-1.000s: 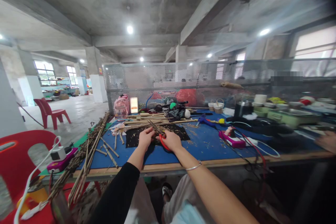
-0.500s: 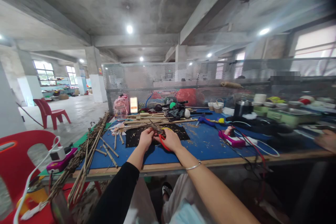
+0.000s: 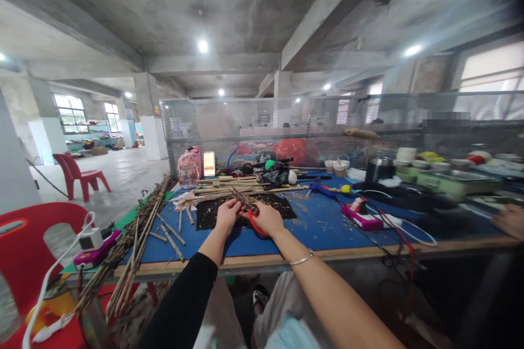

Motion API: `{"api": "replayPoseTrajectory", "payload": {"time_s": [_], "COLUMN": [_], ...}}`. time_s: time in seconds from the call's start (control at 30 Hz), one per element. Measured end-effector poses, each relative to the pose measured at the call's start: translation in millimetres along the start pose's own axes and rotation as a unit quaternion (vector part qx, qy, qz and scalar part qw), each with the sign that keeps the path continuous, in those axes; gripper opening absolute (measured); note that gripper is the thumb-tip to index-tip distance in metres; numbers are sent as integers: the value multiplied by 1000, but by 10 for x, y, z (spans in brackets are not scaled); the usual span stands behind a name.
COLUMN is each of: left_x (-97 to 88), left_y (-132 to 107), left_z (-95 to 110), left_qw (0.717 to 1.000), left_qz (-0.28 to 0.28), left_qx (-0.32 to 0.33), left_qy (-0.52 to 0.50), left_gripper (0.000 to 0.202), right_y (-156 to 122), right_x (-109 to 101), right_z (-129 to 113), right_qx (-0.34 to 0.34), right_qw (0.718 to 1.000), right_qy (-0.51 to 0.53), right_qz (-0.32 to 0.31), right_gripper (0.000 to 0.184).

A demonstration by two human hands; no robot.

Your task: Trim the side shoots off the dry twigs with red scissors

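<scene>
Left hand: above the black cloth, bare (image 3: 228, 215), black sleeve behind it; fingers bent at the scissors, but too small in view to tell whether they pinched a piece.
Right hand: just beside the left, fingers curled round the scissors' handles (image 3: 267, 219); silver bracelet (image 3: 302, 259) at the wrist.
Scissors: in the right hand, over the cloth; red handle (image 3: 252, 222) low, blades up and leftward, away from the body.
Cloth: black (image 3: 207, 220), flat on the blue mat (image 3: 305, 240), pale scraps strewn over it and to its right.
Short sticks: several (image 3: 175, 235), loose on the mat left of the cloth, at mixed angles.
Long sticks: a pile (image 3: 223, 192) across the mat, beyond the hands.
Stems: dry brown bundle (image 3: 133, 232) along the table's left end, its lower part hanging past the near edge.
Far side: pink bag (image 3: 189, 163), lit phone (image 3: 209, 164) upright beside it; green ball (image 3: 269, 164) and white ball (image 3: 292, 177) near dark cloth.
Right side: blue glue gun (image 3: 321, 188), purple power strip (image 3: 365, 218), thermos (image 3: 380, 169), green case (image 3: 452, 185).
Neighbour: another person's hand (image 3: 510, 221) at the right margin, well apart.
Left side: red chair (image 3: 45, 223) near the stems.
</scene>
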State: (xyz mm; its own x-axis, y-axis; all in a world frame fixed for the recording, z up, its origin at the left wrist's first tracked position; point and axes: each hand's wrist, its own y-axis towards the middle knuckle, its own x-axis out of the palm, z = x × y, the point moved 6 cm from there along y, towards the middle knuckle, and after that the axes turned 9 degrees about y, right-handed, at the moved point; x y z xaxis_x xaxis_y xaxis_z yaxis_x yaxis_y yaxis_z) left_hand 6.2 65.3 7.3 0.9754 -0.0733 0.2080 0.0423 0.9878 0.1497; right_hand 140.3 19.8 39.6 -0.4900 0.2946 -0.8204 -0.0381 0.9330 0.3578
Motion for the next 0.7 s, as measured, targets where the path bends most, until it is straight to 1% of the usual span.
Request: {"api": "replayPoseTrajectory", "payload": {"time_s": [0.1, 0.27, 0.4, 0.53, 0.7], "left_x": [-18, -58, -44, -40, -39], "left_y": [-19, -49, -49, -27, -13], "left_z": [18, 49, 51, 44, 35], "left_qw": [1000, 998, 999, 999, 999], "left_qz": [18, 58, 47, 41, 40], "left_qx": [-8, -18, -21, -9, -11], "left_qy": [14, 30, 15, -13, -1], "left_gripper": [22, 25, 27, 27, 24], "right_y": [6, 11, 7, -10, -5], "right_x": [18, 20, 17, -18, -15], "right_z": [22, 28, 25, 12, -24], "right_qx": [11, 5, 3, 6, -26], "right_qw": [1000, 1000, 1000, 1000, 999], "right_qy": [-4, -7, -4, -10, -4], "right_qz": [-7, 3, -4, 11, 21], "right_gripper": [49, 52, 53, 56, 58]}}
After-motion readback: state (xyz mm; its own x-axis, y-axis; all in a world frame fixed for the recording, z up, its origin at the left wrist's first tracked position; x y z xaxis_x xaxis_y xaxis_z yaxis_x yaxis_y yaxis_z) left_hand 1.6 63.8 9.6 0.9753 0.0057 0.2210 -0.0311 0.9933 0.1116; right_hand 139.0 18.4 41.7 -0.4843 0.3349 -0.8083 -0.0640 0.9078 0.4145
